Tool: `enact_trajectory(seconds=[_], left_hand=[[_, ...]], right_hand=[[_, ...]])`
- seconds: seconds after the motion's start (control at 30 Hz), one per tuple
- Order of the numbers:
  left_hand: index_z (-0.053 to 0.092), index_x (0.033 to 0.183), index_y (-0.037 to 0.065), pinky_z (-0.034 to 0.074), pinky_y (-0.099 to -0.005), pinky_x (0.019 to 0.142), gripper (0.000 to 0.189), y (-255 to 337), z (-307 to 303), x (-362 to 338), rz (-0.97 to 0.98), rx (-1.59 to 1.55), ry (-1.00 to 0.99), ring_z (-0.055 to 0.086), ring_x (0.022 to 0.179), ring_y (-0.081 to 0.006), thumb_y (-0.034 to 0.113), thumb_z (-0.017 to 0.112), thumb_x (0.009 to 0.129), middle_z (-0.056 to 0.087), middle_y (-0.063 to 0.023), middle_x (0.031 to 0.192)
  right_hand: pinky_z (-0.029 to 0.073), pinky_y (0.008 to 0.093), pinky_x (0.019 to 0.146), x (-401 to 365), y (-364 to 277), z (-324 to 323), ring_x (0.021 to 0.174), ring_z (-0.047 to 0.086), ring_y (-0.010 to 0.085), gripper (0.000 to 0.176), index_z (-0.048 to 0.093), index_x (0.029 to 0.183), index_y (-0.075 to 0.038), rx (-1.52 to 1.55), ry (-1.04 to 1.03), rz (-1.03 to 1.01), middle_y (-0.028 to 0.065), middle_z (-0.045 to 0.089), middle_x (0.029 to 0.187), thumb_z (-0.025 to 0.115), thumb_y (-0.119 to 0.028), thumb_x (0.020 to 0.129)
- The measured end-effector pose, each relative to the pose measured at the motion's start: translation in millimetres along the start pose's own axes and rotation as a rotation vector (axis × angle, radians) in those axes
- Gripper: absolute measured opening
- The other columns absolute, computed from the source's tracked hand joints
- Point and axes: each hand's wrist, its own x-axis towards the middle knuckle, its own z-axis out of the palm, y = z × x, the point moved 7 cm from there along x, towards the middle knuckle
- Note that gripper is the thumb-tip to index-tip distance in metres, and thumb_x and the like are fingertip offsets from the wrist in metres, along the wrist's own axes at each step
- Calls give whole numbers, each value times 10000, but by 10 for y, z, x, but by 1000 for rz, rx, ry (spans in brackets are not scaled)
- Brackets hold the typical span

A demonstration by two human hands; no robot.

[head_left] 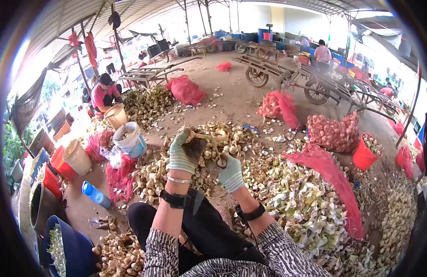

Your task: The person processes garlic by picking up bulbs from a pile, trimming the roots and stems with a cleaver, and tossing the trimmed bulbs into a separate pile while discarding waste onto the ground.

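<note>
My left hand point(186, 151), in a pale striped glove with a dark palm, is closed around a garlic bulb, mostly hidden by the fingers. Its long dry stalk point(212, 137) sticks out to the right. Lower and to the right, my right hand point(230, 173), gloved alike, grips a small metal tool point(221, 162) with a ring-shaped part; its working end is hidden. A gap separates the two hands. Beneath and around them spreads a heap of garlic bulbs point(151, 177) with stalks. Another garlic pile point(122, 255) lies by my left leg.
Pale husks and trimmings point(299, 196) lie heaped at right beside a red mesh net point(331, 177). Behind stand a filled mesh sack point(332, 131) and a red bucket point(365, 154). Left are a white bucket point(130, 141), a blue bottle point(96, 194) and a person point(105, 94). Carts point(287, 74) stand farther back.
</note>
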Motion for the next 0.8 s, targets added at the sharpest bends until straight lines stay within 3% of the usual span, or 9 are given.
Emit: enact_trajectory(seconds=[0.07, 0.17, 0.37, 0.43, 0.5, 0.57, 0.6, 0.7, 0.8], left_hand=[[566, 815, 21, 570, -333, 651, 111, -31, 89, -19, -6, -73, 52, 630, 766, -245, 123, 606, 801, 618, -106, 798], [557, 792, 17, 571, -335, 647, 104, -100, 131, -261, -10, -208, 60, 630, 723, -233, 109, 605, 797, 605, -87, 751], [551, 906, -3, 516, -281, 667, 165, 947, 223, -548, 213, 502, -7, 608, 780, -203, 115, 598, 801, 592, -92, 826], [549, 955, 0, 474, -252, 603, 195, 1606, -146, -911, 369, 726, 187, 594, 714, -183, 124, 592, 811, 583, -77, 777], [535, 1053, 16, 502, -257, 522, 274, 2141, -660, -1500, 485, 960, 402, 609, 619, -158, 98, 585, 796, 592, -51, 780], [532, 1041, 11, 408, -226, 408, 282, 2662, -1773, -2314, 423, 1112, 973, 532, 493, -111, 73, 592, 772, 560, -33, 743], [501, 1085, 2, 367, -214, 402, 341, 2900, -2544, -2865, 424, 1249, 952, 461, 502, -84, 187, 589, 812, 513, -13, 657], [568, 982, -8, 461, -259, 555, 284, 2983, -3424, -4425, -59, 1565, 1297, 534, 621, -140, 123, 619, 736, 562, -59, 678], [588, 943, -34, 479, -310, 611, 323, 2875, -3294, -4815, -674, 2232, 1742, 558, 649, -189, 198, 647, 726, 606, -105, 733]], right_hand=[[401, 221, 468, 57, -253, 126, 564, 514, 75, 94, 535, 862, 9, -548, -101, -352, -10, 499, 652, 539, -15, 772], [394, 203, 448, -229, -229, 190, 534, 510, 75, 100, 527, 859, 6, -901, 146, -385, -4, 501, 645, 494, 39, 770], [424, 246, 425, -241, -199, -815, 492, 512, 91, 104, 537, 912, 6, -544, 377, -396, 8, 522, 629, 509, 2, 812], [410, 253, 426, -286, -168, -1448, 511, 502, 92, 126, 547, 921, -12, -430, 376, -276, -3, 498, 615, 490, 18, 812], [393, 243, 441, -530, -240, -1516, 538, 485, 89, 163, 553, 946, -9, -991, 516, -267, -10, 492, 645, 464, 29, 815], [377, 237, 430, -600, -38, -1991, 532, 474, 90, 163, 549, 937, 10, -829, 735, -107, -10, 493, 664, 448, 34, 811], [387, 228, 440, -575, 66, -2264, 531, 483, 91, 181, 542, 955, 20, -1057, 715, -78, -10, 492, 659, 454, 47, 800], [462, 228, 594, -463, 452, -2034, 630, 548, 123, 275, 541, 1000, 50, -1526, 697, 277, 14, 552, 715, 549, 55, 725], [470, 282, 564, -148, 1258, -2868, 610, 568, 158, 248, 562, 966, 39, -1526, 474, 116, 68, 582, 683, 576, 20, 719]])
